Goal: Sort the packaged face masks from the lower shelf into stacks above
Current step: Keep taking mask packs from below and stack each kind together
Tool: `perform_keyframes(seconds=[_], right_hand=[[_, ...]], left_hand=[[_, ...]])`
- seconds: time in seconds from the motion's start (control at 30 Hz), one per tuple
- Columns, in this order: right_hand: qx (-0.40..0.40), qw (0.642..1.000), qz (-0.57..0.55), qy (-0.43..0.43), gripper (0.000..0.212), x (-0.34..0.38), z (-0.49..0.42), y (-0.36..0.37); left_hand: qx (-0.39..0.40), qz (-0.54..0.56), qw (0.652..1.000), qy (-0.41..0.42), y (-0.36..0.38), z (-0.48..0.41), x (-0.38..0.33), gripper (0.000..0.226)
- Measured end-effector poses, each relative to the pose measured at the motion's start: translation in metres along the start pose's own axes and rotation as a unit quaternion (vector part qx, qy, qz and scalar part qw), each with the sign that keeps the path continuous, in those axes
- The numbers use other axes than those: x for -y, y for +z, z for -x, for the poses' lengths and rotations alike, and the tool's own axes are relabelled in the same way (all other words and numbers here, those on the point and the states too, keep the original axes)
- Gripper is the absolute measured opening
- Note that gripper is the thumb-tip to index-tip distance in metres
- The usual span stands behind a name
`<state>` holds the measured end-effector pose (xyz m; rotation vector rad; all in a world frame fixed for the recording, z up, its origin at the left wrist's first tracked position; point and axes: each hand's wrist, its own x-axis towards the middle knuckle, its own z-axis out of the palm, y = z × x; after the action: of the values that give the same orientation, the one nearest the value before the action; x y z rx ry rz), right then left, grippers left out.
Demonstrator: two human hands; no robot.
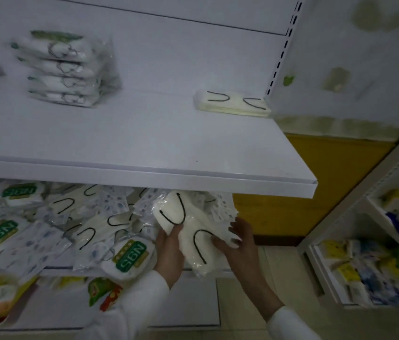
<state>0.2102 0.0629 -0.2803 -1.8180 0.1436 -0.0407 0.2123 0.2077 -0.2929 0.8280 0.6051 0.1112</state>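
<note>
At the right end of the lower shelf (56,269), head view: my left hand (169,251) grips a packet of white masks (193,241) with black ear loops, fingers curled round its left side. My right hand (241,238) pinches its right edge, thumb on top. N95 packets (129,253) and other loose packets litter that shelf. On the upper shelf (144,143) stand a green-trimmed stack (66,69), left, and a black-looped stack (232,104), right.

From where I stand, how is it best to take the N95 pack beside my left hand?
Take the N95 pack by its rounded front edge, coming from the front and slightly below. That edge seems to overhang the lower shelf, clear of other packs; its back is crowded by the pile. The left hand is nearest, but it grips the white mask pack.
</note>
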Motion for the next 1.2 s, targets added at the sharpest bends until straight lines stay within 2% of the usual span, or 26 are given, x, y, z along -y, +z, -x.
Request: perform_keyframes(seconds=[0.07,0.13,0.2,0.23,0.33,0.43,0.5,0.53,0.6,0.7,0.73,0.8,0.9,0.97,1.03,1.1,1.2], right_hand=[[0.032,0.984,-0.138,0.11,0.073,0.003,0.007,0.008],[0.052,0.967,-0.215,0.127,0.077,0.006,0.013,0.019],[0.028,0.959,-0.26,0.108,0.045,0.018,0.013,0.021],[0.022,0.963,-0.252,0.092,0.036,0.023,0.011,0.019],[0.073,0.982,-0.173,0.019,0.037,0.043,0.005,0.0],[0.14,0.983,-0.108,-0.035,0.034,0.07,0.014,-0.017],[0.175,0.978,-0.09,-0.07,0.028,0.092,0.022,-0.023],[0.193,0.973,-0.082,-0.095,0.026,0.107,0.026,-0.027],[0.208,0.961,-0.07,-0.166,0.022,0.141,0.027,-0.036],[0.181,0.946,-0.047,-0.266,0.022,0.193,0.015,-0.05],[0.165,0.941,-0.038,-0.292,0.023,0.209,0.007,-0.052],[0.144,0.937,-0.049,-0.314,0.028,0.23,-0.011,-0.051],[0.162,0.94,-0.031,-0.298,0.034,0.24,-0.042,-0.043],[0.164,0.951,0.024,-0.262,0.046,0.231,-0.064,-0.038],[0.141,0.969,-0.025,-0.202,0.055,0.216,-0.078,-0.034],[0.103,0.976,-0.108,-0.161,0.052,0.205,-0.083,-0.029],[0.063,0.978,-0.132,-0.148,0.04,0.202,-0.082,-0.024]], left_hand=[[0.009,0.058,0.998,-0.008,0.006,0.003,-0.007,0.034],[0.029,0.067,0.997,-0.016,0.009,0.006,-0.012,0.033],[0.069,0.049,0.996,-0.029,0.009,0.012,-0.023,0.03],[0.093,0.033,0.995,-0.031,0.006,0.016,-0.031,0.026],[0.109,-0.057,0.992,0.012,-0.019,0.02,-0.063,0.022],[0.098,-0.183,0.975,0.084,-0.055,0.023,-0.105,0.052],[0.146,-0.291,0.94,0.102,-0.067,0.036,-0.134,0.078],[0.167,-0.31,0.93,0.102,-0.069,0.045,-0.148,0.087],[0.193,-0.313,0.92,0.136,-0.064,0.062,-0.179,0.078],[0.218,-0.316,0.888,0.253,-0.032,0.084,-0.231,0.031],[0.232,-0.315,0.875,0.286,-0.017,0.087,-0.246,0.026],[0.24,-0.33,0.848,0.337,0.015,0.081,-0.263,0.039],[0.198,-0.334,0.845,0.367,0.052,0.063,-0.262,0.049],[0.159,-0.331,0.866,0.341,0.061,0.049,-0.251,0.045],[0.136,-0.335,0.88,0.308,0.063,0.039,-0.238,0.048],[0.124,-0.338,0.882,0.306,0.062,0.032,-0.231,0.043],[0.108,-0.337,0.884,0.305,0.06,0.025,-0.231,0.03]])
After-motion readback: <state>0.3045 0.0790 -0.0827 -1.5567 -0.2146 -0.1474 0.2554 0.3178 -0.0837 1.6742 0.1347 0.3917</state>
